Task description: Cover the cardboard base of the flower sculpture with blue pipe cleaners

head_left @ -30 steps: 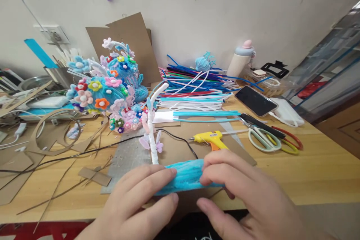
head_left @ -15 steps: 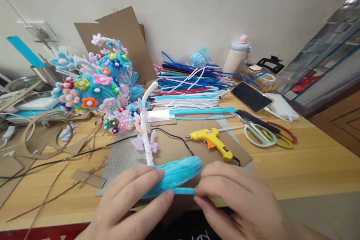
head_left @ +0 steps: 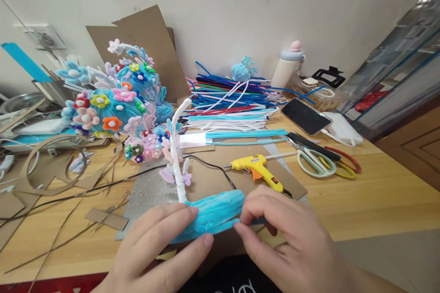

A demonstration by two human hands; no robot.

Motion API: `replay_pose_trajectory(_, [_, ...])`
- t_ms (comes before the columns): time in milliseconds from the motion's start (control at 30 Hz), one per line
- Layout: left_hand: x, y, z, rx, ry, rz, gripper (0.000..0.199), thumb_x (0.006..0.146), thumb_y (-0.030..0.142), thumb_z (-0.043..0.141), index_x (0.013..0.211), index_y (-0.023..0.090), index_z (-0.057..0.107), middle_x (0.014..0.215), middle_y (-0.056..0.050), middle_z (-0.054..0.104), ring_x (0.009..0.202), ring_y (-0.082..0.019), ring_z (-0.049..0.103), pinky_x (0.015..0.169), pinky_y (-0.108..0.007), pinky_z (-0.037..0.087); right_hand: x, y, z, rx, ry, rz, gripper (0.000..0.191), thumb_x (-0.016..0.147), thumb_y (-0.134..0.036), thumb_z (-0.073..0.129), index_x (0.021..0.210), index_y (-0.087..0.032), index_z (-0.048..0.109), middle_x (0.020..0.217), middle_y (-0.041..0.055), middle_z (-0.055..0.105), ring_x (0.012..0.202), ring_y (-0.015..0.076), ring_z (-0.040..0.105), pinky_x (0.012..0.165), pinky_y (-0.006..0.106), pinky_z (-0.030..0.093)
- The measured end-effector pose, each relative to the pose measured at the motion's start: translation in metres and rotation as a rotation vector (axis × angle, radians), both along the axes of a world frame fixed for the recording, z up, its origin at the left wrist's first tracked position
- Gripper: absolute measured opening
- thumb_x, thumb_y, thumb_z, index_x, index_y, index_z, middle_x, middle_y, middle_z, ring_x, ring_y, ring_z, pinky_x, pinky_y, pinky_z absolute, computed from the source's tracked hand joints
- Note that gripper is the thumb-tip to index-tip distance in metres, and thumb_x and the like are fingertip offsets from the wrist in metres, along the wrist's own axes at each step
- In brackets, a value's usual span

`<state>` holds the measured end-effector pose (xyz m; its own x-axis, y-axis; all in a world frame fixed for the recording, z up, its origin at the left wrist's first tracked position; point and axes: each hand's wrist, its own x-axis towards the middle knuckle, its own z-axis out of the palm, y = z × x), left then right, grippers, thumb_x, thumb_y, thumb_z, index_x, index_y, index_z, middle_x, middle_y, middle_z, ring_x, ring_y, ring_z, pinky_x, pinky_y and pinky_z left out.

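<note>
Blue bundle: I have the blue bundle [head_left: 215,208] at the centre of my head view, between the two hands, lying roughly along the 9-to-3 line with its right end slightly raised; its left end is hidden by fingers.
Left hand: the left hand [head_left: 160,240] sits at 8 o'clock of the bundle, fingers laid over the top and thumb at the near edge, clasping it.
Right hand: the right hand [head_left: 283,233] sits between 3 and 4 o'clock, thumb and forefinger pinching the end of a blue strand [head_left: 225,226]. I cannot tell whether its knuckles touch the bundle.
Blue strand: runs along the bundle's near side, with a narrow gap at the right end.
White stem: the white stem [head_left: 176,160] rises at 11 o'clock, bent at the top, bearing lilac and blue petals; its foot meets the bundle's far edge. I cannot tell how it is joined.
Glue gun: the yellow glue gun [head_left: 257,168] lies at 2 o'clock, nozzle pointing to 9.
Scissors: the pale-green-handled scissors [head_left: 314,163] lie between 2 and 3 o'clock, beyond the gun.
Phone: the phone [head_left: 305,116] lies at 2 o'clock, farther off, screen dark.
Pipe cleaners: the multicoloured pipe cleaners [head_left: 230,96] are heaped just past 12 o'clock, near the wall.
Flowered pieces: the blue flowered pieces [head_left: 118,112] stand at 10 o'clock.
Cardboard ring: the cardboard ring [head_left: 25,171] lies between 9 and 10 o'clock, well apart.
</note>
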<state>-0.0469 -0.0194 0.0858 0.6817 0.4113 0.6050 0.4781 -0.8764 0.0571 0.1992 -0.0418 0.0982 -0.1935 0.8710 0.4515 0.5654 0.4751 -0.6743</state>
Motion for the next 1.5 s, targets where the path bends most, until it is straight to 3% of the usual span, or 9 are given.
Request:
replay_pose_trajectory(167, [0.004,0.003,0.006,0.018,-0.058,-0.002,0.027,0.096,0.009,0.049,0.103,0.021,0.072,0.116,-0.005,0.064,0.107,-0.017,0.064,0.09,-0.029,0.058,0.001,0.003,0.0,-0.008,0.012,-0.011,0.014,0.085,-0.011,0.056,0.075,-0.02,0.059,0.069,-0.0023,0.06,0.061,0.013,0.056,0.053,0.027,0.041])
replay_pose_trajectory(433, [0.007,0.002,0.004,0.006,-0.086,0.001,0.025,0.094,0.008,0.051,0.101,0.021,0.071,0.115,-0.006,0.066,0.108,-0.016,0.065,0.093,-0.029,0.058,0.002,0.004,-0.005,-0.053,0.042,0.018,0.013,0.086,-0.011,0.057,0.077,-0.021,0.057,0.072,-0.0035,0.059,0.064,0.0124,0.055,0.057,0.027,0.041])
replay_pose_trajectory(567, [0.004,0.0,0.003,-0.021,-0.141,0.029,0.025,0.092,0.012,0.056,0.105,0.027,0.071,0.11,-0.003,0.072,0.098,-0.019,0.071,0.083,-0.031,0.063,0.003,0.005,-0.009,-0.072,0.095,-0.003,0.012,0.083,-0.013,0.062,0.088,-0.023,0.057,0.092,0.0,0.063,0.082,0.016,0.061,0.061,0.027,0.048])
replay_pose_trajectory(700, [0.001,-0.003,0.0,-0.131,-0.162,0.073,0.038,0.087,0.006,0.059,0.114,0.032,0.065,0.11,-0.003,0.071,0.095,-0.018,0.072,0.074,-0.027,0.063,0.003,0.012,-0.011,-0.208,0.148,0.05,0.031,0.084,-0.017,0.065,0.113,-0.027,0.061,0.116,0.0034,0.066,0.096,0.0191,0.064,0.066,0.027,0.054])
replay_pose_trajectory(900, [0.018,0.0,-0.001,-0.252,-0.366,0.005,0.063,0.078,-0.009,0.055,0.133,0.023,0.048,0.106,-0.006,0.063,0.095,-0.017,0.064,0.073,-0.029,0.06,-0.002,0.017,-0.011,-0.311,0.249,0.102,0.019,0.084,-0.017,0.061,0.1,-0.024,0.068,0.101,0.003,0.071,0.079,0.0164,0.065,0.059,0.025,0.053])
replay_pose_trajectory(1067, [0.023,0.004,-0.001,-0.162,-0.338,0.01,0.046,0.075,-0.009,0.057,0.106,0.024,0.053,0.1,-0.001,0.065,0.084,-0.014,0.063,0.084,-0.041,0.054,0.002,0.01,-0.003,-0.262,0.203,0.084,0.019,0.083,-0.016,0.063,0.1,-0.024,0.067,0.1,0.0022,0.071,0.081,0.0165,0.067,0.062,0.025,0.054])
replay_pose_trajectory(1233, [0.026,0.002,-0.019,-0.096,-0.424,-0.038,0.036,0.074,-0.01,0.05,0.09,0.022,0.052,0.106,0.0,0.062,0.085,-0.013,0.063,0.085,-0.042,0.055,0.009,0.003,0.012,-0.116,0.011,0.082,0.021,0.08,-0.013,0.064,0.098,-0.025,0.065,0.09,-0.0021,0.071,0.08,0.0158,0.066,0.067,0.028,0.054])
replay_pose_trajectory(1367, [0.026,0.0,-0.024,-0.117,-0.484,-0.025,0.034,0.076,-0.008,0.052,0.094,0.021,0.052,0.103,-0.001,0.063,0.084,-0.014,0.064,0.086,-0.043,0.052,0.008,0.002,0.017,-0.084,-0.131,0.118,0.018,0.083,-0.015,0.063,0.098,-0.024,0.064,0.092,-0.0019,0.072,0.08,0.016,0.068,0.069,0.029,0.055])
replay_pose_trajectory(1500, [0.021,-0.003,-0.006,-0.286,-0.421,-0.031,0.016,0.094,0.022,0.052,0.108,0.016,0.059,0.093,-0.006,0.061,0.085,-0.02,0.061,0.082,-0.042,0.051,0.001,0.002,0.019,-0.038,-0.191,0.146,0.013,0.084,-0.016,0.062,0.095,-0.022,0.065,0.088,0.0005,0.072,0.073,0.0168,0.069,0.067,0.028,0.056])
